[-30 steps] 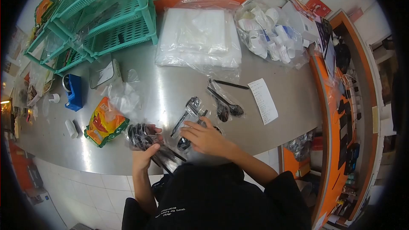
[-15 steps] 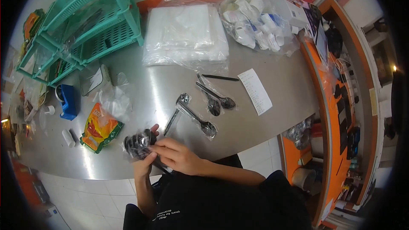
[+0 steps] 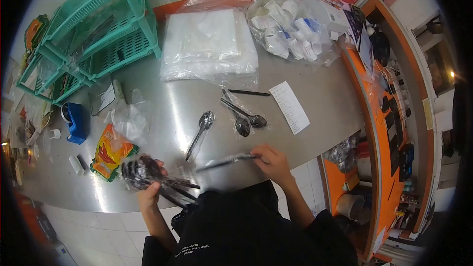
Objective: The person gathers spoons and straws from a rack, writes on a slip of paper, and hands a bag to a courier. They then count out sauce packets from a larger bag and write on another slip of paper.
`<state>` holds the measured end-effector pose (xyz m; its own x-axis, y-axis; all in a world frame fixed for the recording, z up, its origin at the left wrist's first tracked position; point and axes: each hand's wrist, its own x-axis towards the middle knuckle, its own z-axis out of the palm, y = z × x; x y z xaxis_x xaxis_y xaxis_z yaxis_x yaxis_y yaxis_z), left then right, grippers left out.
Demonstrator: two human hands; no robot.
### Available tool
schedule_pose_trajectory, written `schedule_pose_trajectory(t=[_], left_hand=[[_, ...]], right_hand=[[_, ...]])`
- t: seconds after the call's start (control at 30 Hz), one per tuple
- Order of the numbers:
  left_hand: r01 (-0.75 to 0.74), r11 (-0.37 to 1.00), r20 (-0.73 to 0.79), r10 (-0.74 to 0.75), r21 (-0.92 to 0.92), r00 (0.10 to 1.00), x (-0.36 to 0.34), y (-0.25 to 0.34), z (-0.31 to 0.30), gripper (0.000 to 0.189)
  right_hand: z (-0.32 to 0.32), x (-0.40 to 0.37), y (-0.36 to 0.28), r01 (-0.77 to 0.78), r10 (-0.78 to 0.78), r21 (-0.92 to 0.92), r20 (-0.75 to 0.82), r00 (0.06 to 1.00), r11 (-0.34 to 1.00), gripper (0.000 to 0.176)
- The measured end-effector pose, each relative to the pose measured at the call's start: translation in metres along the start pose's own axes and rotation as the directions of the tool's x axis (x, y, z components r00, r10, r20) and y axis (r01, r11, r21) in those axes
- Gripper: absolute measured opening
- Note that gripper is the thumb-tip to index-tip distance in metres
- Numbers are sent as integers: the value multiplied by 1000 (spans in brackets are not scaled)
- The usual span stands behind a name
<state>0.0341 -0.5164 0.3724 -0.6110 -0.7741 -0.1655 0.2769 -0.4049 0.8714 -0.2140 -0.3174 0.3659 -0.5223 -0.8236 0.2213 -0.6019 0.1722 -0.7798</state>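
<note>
We find the right hand (image 3: 273,161) has drawn one spoon (image 3: 224,161) clear of the bundle (image 3: 137,171), its grip clenched on the spoon's end over the table (image 3: 325,93) edge. The left hand (image 3: 148,193) keeps the bundle clasped. We judge the separation complete.

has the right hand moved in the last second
Yes: the right hand, holding a wrapped spoon, has swung right, off the spoon bundle in the left hand, to just below the receipt.

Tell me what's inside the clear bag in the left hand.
Black plastic cutlery fills the bag, handles poking out. The left hand and overlap hide its kind and number.
</note>
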Motion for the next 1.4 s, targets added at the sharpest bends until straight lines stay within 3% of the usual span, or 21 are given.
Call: schedule_pose_trajectory(t=[0.1, 0.2, 0.3, 0.4, 0.43, 0.5, 0.6, 0.7, 0.73, 0.83, 0.87, 0.93, 1.03, 1.17, 1.27, 1.37, 1.4], left_hand=[[-67, 998, 59, 66, 20, 996, 3, 11, -4, 71], [-27, 978, 125, 1, 206, 992, 7, 28, 13, 65], [95, 916, 133, -158, 390, 978, 10, 44, 49, 58], [16, 892, 316, -177, 452, 932, 16, 26, 65, 54], [0, 862, 347, -204, 507, 915, 14, 18, 61, 57], [152, 934, 251, -239, 324, 938, 5, 11, 55, 55], [171, 964, 297, -228, 206, 927, -1, -1, 39, 55], [297, 947, 136, -312, 120, 940, -12, -6, 27, 57], [392, 879, 37, -416, 273, 908, -17, -5, 20, 65], [264, 949, -28, -263, 172, 964, -24, -7, 7, 63], [212, 959, -45, -207, 190, 977, -23, -6, 3, 64], [151, 987, -88, -146, 53, 985, -20, -2, -7, 61], [115, 993, -101, -112, 32, 989, -17, 3, -14, 62], [123, 992, -130, -118, 36, 985, -17, 4, -15, 61], [146, 989, -149, -140, 29, 979, -13, 4, -5, 61], [187, 975, -103, -175, 116, 979, -7, 1, -1, 61], [184, 974, -81, -174, 130, 981, -5, 1, -1, 61]], right_hand=[[-27, 7, -24, 249, -249, -16, -38, 968, 968, 22], [-35, 15, -37, 374, -373, -77, 28, 928, 924, 21], [-35, 25, -55, 540, -520, -81, 186, 834, 837, 22], [-6, 35, -80, 572, -580, 102, 216, 786, 814, 15], [5, 37, -85, 552, -575, 163, 198, 794, 818, 17], [25, 42, -93, 510, -563, 279, 161, 811, 814, 20], [49, 43, -95, 399, -482, 428, 101, 870, 811, 35], [64, 50, -94, 204, -300, 548, 90, 950, 811, 48], [58, 62, -92, 124, -229, 599, 101, 968, 791, 51], [88, 83, -36, 207, -213, 55, 149, 966, 977, 43], [104, 80, -18, 214, -191, -85, 219, 957, 973, 42], [124, 70, 1, 245, -116, -355, 347, 930, 902, 40], [119, 58, 8, 316, -292, -58, 259, 921, 947, 36], [73, 55, 22, 68, -84, -234, -59, 995, 970, 40], [52, 45, 29, -135, 82, -466, -132, 988, 875, 41], [55, 37, 45, -110, 59, -332, -160, 985, 937, 35], [53, 34, 49, -157, 127, -245, -134, 983, 957, 33]])
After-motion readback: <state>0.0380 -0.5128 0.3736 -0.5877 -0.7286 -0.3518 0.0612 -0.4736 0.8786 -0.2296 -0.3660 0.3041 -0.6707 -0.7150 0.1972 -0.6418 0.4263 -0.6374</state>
